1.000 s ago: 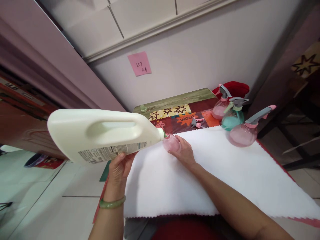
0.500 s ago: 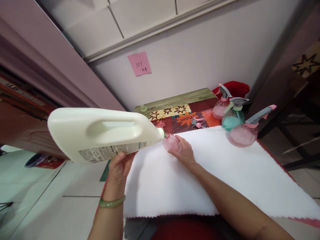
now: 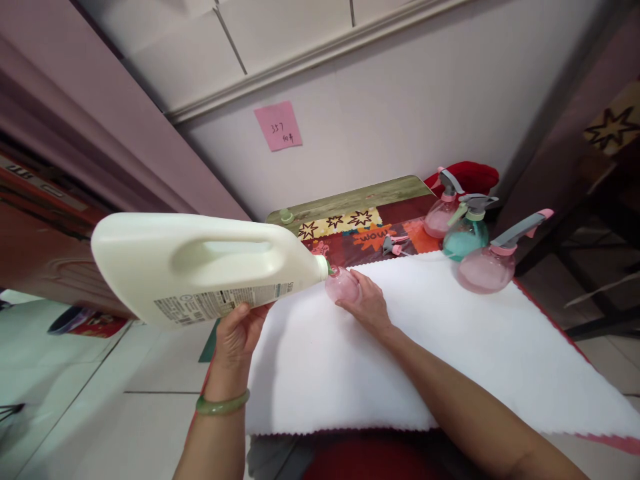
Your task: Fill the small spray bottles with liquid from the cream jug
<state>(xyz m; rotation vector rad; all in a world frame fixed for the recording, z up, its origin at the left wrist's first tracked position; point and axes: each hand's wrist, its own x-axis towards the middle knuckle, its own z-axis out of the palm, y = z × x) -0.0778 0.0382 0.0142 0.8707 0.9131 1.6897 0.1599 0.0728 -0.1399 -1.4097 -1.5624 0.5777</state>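
My left hand (image 3: 239,333) grips the underside of a large white jug (image 3: 200,267), tipped almost level with its spout pointing right. The spout meets the mouth of a small round pink bottle (image 3: 341,285) that stands without a sprayer on the white cloth (image 3: 450,347). My right hand (image 3: 367,303) is wrapped round that pink bottle from its right side and steadies it. A green bangle sits on my left wrist.
Three filled spray bottles stand at the back right: a pink one (image 3: 439,217), a teal one (image 3: 466,239) and a larger pink one (image 3: 487,267). A loose sprayer head (image 3: 393,247) and a green cap (image 3: 287,216) lie on the patterned table top. A pink note (image 3: 278,126) hangs on the wall.
The jug's rear end has risen and shifted slightly left, tipping it a little more. Both hands and the pink bottle stay where they were.
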